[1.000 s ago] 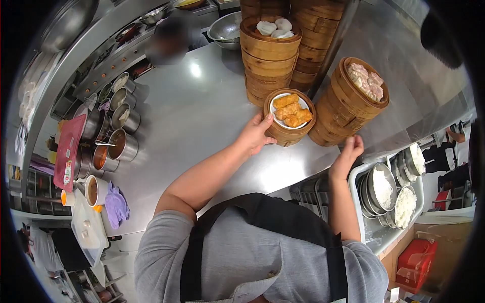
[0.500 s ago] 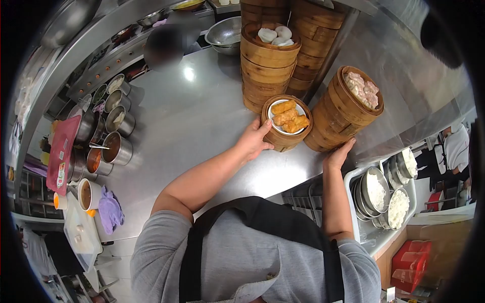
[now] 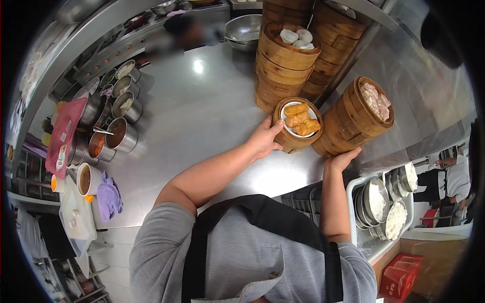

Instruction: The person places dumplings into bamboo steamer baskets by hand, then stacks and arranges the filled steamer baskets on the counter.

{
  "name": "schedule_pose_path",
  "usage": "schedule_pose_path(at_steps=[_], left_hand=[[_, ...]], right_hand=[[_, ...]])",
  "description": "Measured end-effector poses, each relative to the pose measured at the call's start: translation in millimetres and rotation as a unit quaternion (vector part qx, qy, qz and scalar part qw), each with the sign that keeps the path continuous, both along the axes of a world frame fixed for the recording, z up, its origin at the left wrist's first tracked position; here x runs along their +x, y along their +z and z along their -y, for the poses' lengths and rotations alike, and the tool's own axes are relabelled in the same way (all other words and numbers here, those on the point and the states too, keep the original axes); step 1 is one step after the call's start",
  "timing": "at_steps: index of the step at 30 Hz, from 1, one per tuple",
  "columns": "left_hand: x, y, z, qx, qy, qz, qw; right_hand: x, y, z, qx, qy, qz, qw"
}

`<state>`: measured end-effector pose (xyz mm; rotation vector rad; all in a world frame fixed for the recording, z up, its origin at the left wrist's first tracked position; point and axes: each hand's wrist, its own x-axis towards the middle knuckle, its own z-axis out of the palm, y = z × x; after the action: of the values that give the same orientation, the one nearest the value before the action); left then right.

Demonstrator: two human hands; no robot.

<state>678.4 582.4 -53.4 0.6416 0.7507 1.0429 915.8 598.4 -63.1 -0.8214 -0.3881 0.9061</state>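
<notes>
My left hand (image 3: 264, 139) curls around the near left side of a small round bamboo steamer (image 3: 290, 145), its thumb at the rim. Inside sits a white plate with several golden-brown rolls (image 3: 298, 119). To its right a tall stack of bamboo steamers (image 3: 346, 121) leans in the view, topped with pale pink dumplings (image 3: 375, 102). Against the bottom of that stack my right hand (image 3: 345, 160) is cupped, with part of its fingers hidden. Behind the small steamer rises another bamboo stack (image 3: 285, 63) with white dumplings (image 3: 298, 38) in its top basket.
Metal pots (image 3: 121, 134) of sauces line the counter's left side, beside a pink lid (image 3: 65, 134) and a purple cloth (image 3: 108, 197). A white tub (image 3: 352, 212) of rice bowls stands at right. A large metal bowl (image 3: 243, 33) and another person (image 3: 187, 33) are at the back.
The view has shifted slightly, so most things appear farther right. Both hands keep the same places on the small steamer and the tall stack.
</notes>
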Motion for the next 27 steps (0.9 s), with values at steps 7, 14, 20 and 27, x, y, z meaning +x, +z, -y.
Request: schedule_pose_path(at_steps=[7, 14, 20, 27], left_hand=[[-16.7, 6.2, -11.7, -0.02, 0.053, -0.115, 0.992], [2.2, 38.9, -62.8, 0.268, 0.335, -0.475, 0.768], [28.0, 49.3, -94.3, 0.258, 0.406, -0.54, 0.691], [17.0, 35.0, -107.4, 0.345, 0.428, -0.533, 0.644]], right_hand=[[10.0, -75.9, 42.4, -0.117, -0.015, 0.176, 0.977], [-65.0, -33.8, 99.3, -0.054, 0.123, 0.389, 0.911], [-72.3, -24.0, 66.4, 0.004, 0.079, 0.503, 0.861], [-82.3, -47.5, 57.3, -0.022, 0.099, 0.52, 0.848]])
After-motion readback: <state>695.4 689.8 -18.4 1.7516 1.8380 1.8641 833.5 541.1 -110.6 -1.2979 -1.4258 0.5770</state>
